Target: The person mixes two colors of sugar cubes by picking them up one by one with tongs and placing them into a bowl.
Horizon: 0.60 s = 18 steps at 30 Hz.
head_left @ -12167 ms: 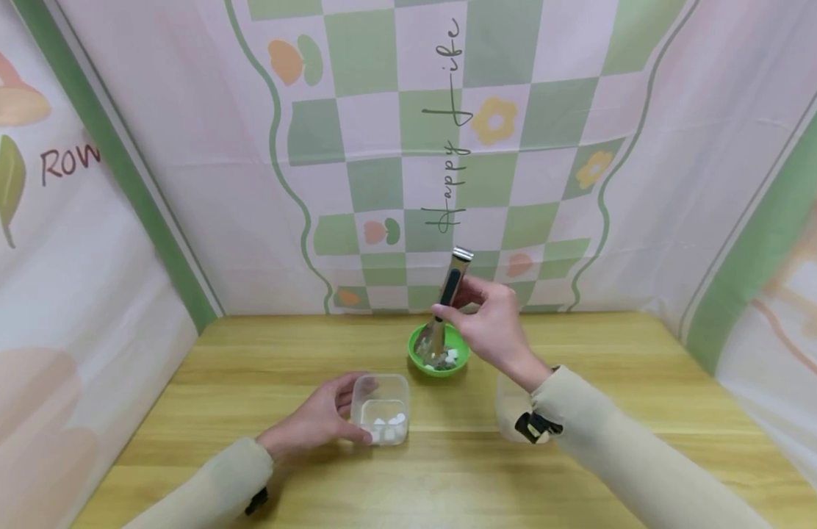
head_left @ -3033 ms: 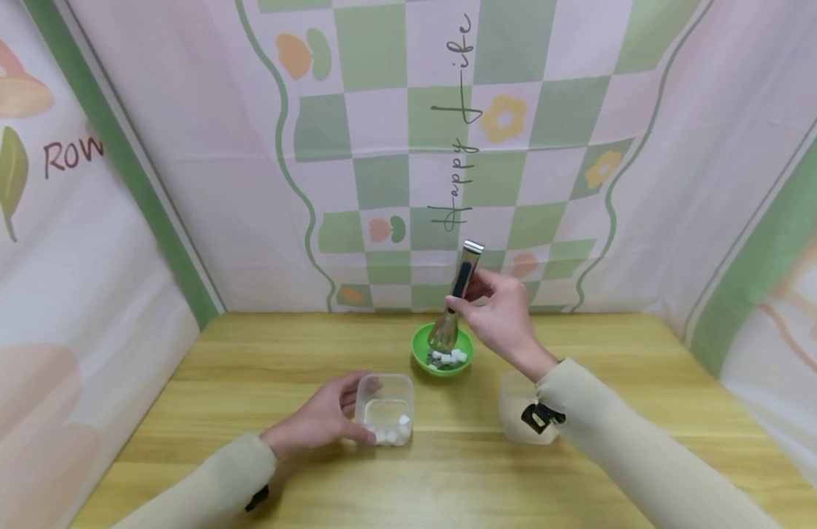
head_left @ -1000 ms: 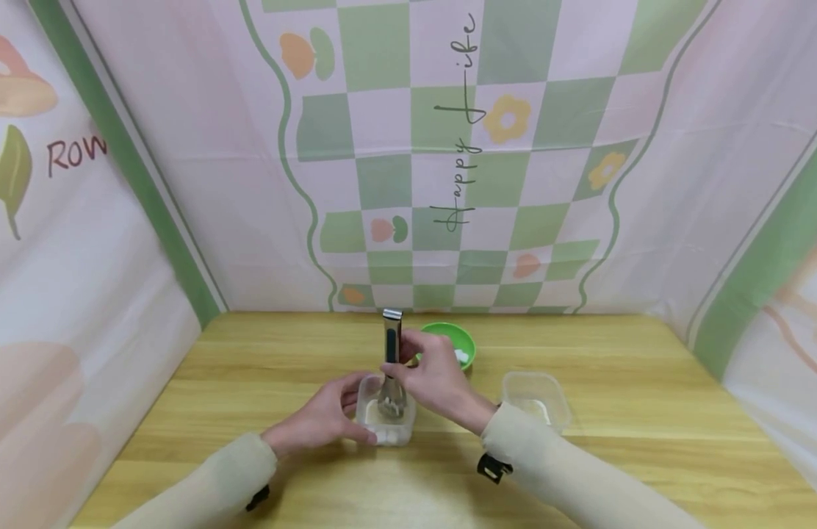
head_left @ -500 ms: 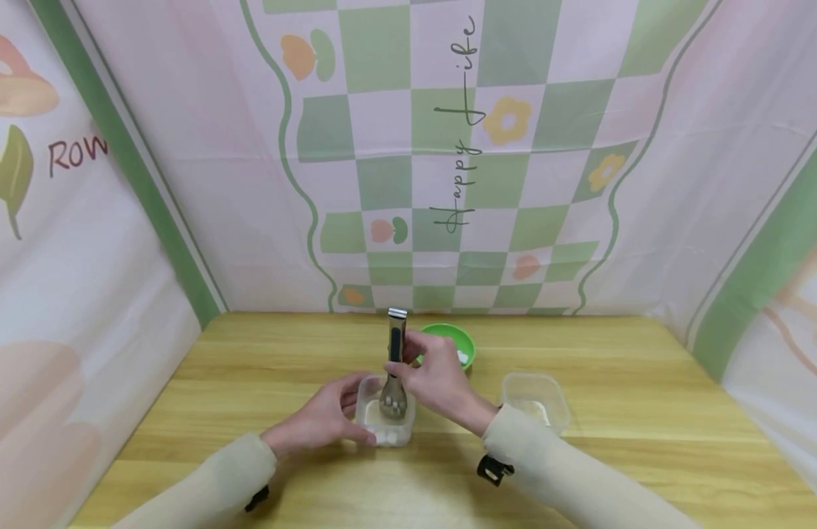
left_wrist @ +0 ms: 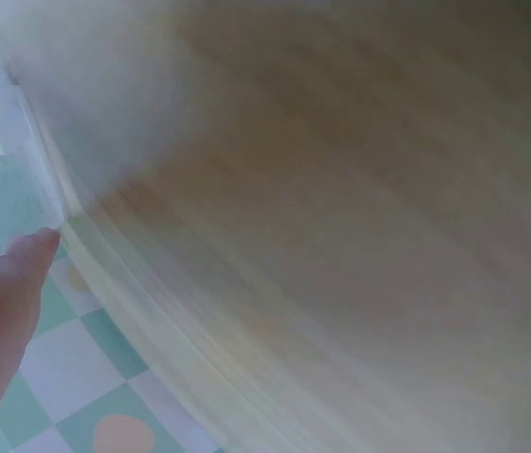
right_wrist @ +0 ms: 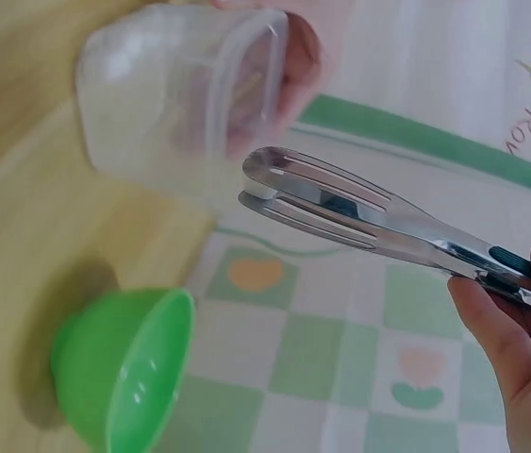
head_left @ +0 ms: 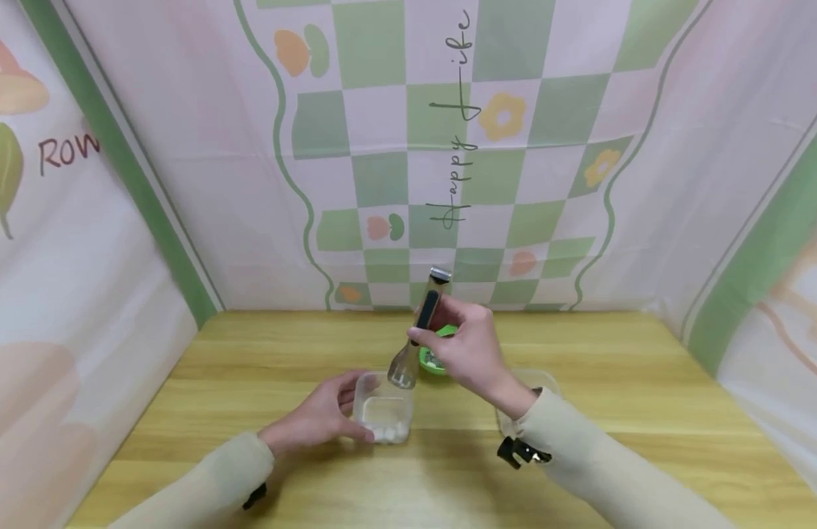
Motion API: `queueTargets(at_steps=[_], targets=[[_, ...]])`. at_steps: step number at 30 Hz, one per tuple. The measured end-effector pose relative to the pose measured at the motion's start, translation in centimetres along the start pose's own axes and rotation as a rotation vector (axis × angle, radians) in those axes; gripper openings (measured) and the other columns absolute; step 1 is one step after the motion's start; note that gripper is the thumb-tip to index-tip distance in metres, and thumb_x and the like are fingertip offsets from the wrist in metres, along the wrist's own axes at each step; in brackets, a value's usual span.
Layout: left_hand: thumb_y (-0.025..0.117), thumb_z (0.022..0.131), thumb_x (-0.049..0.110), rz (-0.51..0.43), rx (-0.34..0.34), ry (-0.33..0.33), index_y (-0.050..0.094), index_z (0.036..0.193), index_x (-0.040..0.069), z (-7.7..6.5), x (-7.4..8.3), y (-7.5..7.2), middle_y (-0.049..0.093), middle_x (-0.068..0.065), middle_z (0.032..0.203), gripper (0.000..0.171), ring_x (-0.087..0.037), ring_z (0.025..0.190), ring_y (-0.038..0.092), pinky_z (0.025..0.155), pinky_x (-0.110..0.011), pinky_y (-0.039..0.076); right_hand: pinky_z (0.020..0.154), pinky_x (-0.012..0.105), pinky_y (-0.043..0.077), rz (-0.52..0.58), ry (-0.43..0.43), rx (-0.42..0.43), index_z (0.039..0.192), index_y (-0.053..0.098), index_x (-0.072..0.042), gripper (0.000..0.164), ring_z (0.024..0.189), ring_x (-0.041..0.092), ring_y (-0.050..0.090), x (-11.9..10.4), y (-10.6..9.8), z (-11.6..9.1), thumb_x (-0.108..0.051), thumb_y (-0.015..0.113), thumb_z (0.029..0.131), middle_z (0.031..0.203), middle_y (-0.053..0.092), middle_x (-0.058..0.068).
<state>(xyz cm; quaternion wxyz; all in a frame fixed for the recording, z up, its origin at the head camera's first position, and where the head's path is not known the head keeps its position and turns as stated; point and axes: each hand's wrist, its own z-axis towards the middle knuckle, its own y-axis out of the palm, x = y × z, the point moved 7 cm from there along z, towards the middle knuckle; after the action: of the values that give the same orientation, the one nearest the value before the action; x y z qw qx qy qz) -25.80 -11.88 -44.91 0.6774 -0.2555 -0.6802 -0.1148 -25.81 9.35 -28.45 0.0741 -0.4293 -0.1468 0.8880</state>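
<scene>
My right hand (head_left: 471,349) pinches a pair of metal tongs (head_left: 427,312) with black grip panels. Their slotted heads hang tilted over the back right rim of a clear plastic container (head_left: 409,411). In the right wrist view the tongs (right_wrist: 406,222) are nearly closed, with a small white piece (right_wrist: 260,190) caught between the tips. Fingers and thumb of my left hand (head_left: 316,415) hold the container's left side; several white pieces (head_left: 390,432) lie at its bottom. Behind my right hand, a green bowl (head_left: 435,368) is partly hidden, with dark bits and something white inside.
Another clear container (head_left: 547,380) stands on the right, largely covered by my right forearm. Everything rests on a wooden table (head_left: 283,345). A checkered fabric backdrop (head_left: 375,180) rises at the table's far edge, with fabric on both sides.
In the last half second my right hand has lifted the tongs out of the container, up and right towards the bowl. My left hand stays at the container throughout.
</scene>
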Motion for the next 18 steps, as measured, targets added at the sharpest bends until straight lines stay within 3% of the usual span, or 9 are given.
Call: queueTargets(at_steps=[9,14,18], targets=[[0.092,0.071,-0.004,0.008,0.014,0.002,0.036,0.157,-0.007,0.0,0.1,-0.1,0.047,-0.024,0.156,0.103,-0.042,0.144,0.045,0.117,-0.043,0.042,0.066,0.025,0.062,-0.083,-0.004,0.088,0.096,0.075,0.001,0.017,0.07,0.02,0.07,0.3,-4.4,1.3,0.004,0.087,0.083,0.082,0.075,0.005],[0.092,0.072,-0.003,0.009,0.009,0.001,0.037,0.157,-0.007,0.0,0.1,-0.1,0.047,-0.024,0.157,0.101,-0.042,0.144,0.045,0.118,-0.044,0.041,0.065,0.019,0.054,-0.183,0.0,0.133,0.093,0.075,-0.001,0.014,0.068,0.017,0.068,1.8,-6.3,2.0,0.001,0.087,0.085,0.079,0.075,0.006],[0.092,0.072,-0.003,0.016,0.012,0.0,0.037,0.157,-0.006,0.0,0.2,0.0,0.047,-0.023,0.157,0.101,-0.042,0.144,0.045,0.118,-0.044,0.041,0.069,0.024,0.051,-0.235,0.034,0.152,0.091,0.074,-0.001,0.013,0.07,0.018,0.068,3.2,-7.2,2.3,-0.001,0.086,0.086,0.08,0.075,0.008]])
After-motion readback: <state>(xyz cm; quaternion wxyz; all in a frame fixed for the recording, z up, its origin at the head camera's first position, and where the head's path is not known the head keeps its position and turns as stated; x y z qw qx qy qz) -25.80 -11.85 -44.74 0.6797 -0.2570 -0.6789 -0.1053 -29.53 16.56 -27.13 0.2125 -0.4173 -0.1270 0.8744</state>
